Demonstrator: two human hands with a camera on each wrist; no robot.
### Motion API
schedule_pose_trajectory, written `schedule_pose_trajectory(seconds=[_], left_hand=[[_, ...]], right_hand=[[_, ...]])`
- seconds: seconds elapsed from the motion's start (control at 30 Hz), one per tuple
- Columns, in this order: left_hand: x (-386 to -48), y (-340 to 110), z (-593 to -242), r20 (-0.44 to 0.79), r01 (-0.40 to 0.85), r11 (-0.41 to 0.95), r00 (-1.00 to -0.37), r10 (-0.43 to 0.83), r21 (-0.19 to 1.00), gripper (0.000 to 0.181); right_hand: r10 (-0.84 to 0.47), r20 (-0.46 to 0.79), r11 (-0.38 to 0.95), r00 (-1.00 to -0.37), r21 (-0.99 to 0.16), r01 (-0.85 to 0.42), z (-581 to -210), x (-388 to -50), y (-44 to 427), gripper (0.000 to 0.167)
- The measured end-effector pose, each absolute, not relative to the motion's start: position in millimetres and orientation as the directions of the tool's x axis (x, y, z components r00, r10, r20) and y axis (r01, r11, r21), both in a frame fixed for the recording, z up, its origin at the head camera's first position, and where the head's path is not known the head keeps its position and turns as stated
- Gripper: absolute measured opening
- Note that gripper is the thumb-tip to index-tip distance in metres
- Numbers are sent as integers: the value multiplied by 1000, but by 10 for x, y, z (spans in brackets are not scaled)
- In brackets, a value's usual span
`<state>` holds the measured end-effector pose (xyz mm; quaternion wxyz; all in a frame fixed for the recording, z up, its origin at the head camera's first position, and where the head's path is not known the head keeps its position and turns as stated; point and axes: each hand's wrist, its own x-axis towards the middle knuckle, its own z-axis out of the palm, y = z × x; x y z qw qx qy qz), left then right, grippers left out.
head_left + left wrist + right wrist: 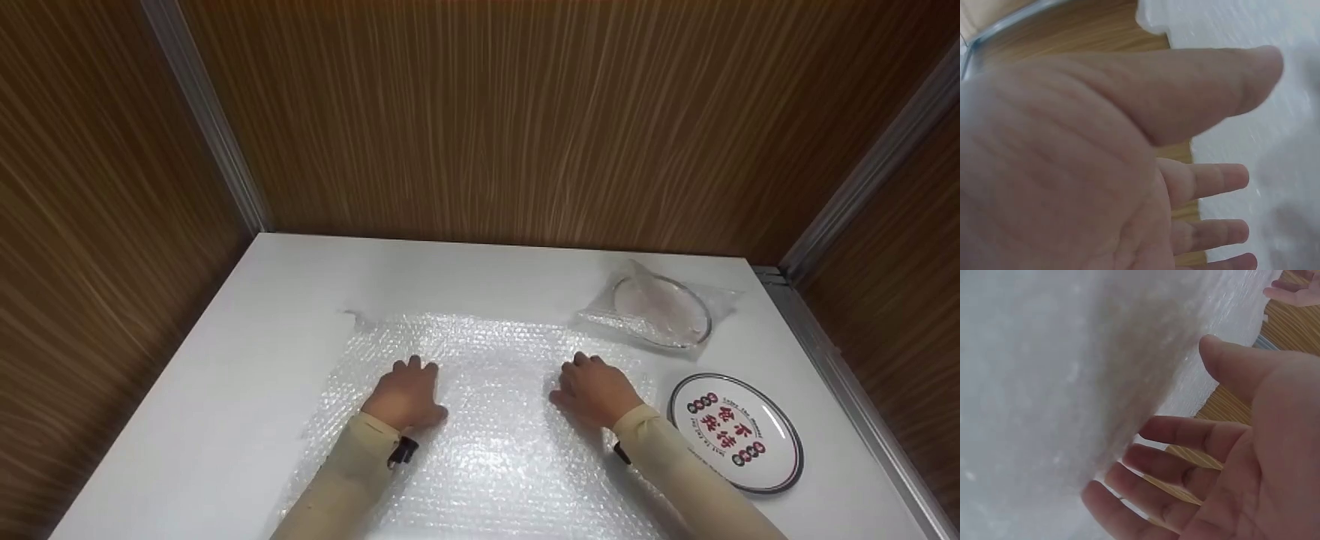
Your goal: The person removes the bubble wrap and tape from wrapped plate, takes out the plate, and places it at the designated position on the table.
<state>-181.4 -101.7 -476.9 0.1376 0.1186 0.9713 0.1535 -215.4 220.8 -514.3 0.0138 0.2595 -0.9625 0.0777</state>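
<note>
While both forearms reach forward, the left hand (405, 394) and right hand (598, 391) are set apart over a sheet of bubble wrap (495, 457).

Head view: the left hand is palm down, fingers spread and thumb turned inward, over the sheet's left part; the right hand slants inward over its right part, fingers slightly bent and closer together; the sheet lies spread on the white table (195, 390), beneath and between them; by the right sleeve (675, 457) lies a plate (739, 431) (red characters at its middle), with a round, bubble-wrapped item (664, 311) beyond; left wrist view: thumb straight, fingers spread, the sheet behind their tips, though contact I cannot tell; right wrist view: thumb spread from the fingers, whose tips meet the sheet's shadowed surface.
</note>
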Motion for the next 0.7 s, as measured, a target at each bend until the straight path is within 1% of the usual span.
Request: schedule_pose_trajectory(seconds=[0.13, 0.27, 0.33, 0.5, 0.6, 0.7], left_hand=[[-1785, -831, -4749, -187, 243, 905, -928, 322, 348, 66], [-1752, -632, -4764, -161, 296, 886, -915, 370, 356, 72], [-1731, -544, -4791, -163, 308, 885, -910, 381, 348, 73], [-1660, -377, -4882, -188, 303, 891, -906, 379, 339, 76], [-1611, -316, -4907, -209, 286, 895, -905, 369, 344, 80], [-1579, -268, -4932, -225, 272, 911, -910, 348, 311, 83]], right_hand=[[-475, 45, 858, -879, -200, -473, -5133, -2135, 2252, 27], [-512, 64, 824, -857, -246, -511, -5098, -2085, 2320, 21], [-521, 90, 812, -849, -255, -525, -5082, -2051, 2363, 22], [-476, 148, 828, -867, -258, -498, -5021, -1971, 2469, 29], [-465, 176, 832, -867, -247, -497, -4963, -1934, 2533, 28], [-462, 185, 834, -867, -243, -496, -4918, -1897, 2590, 29]])
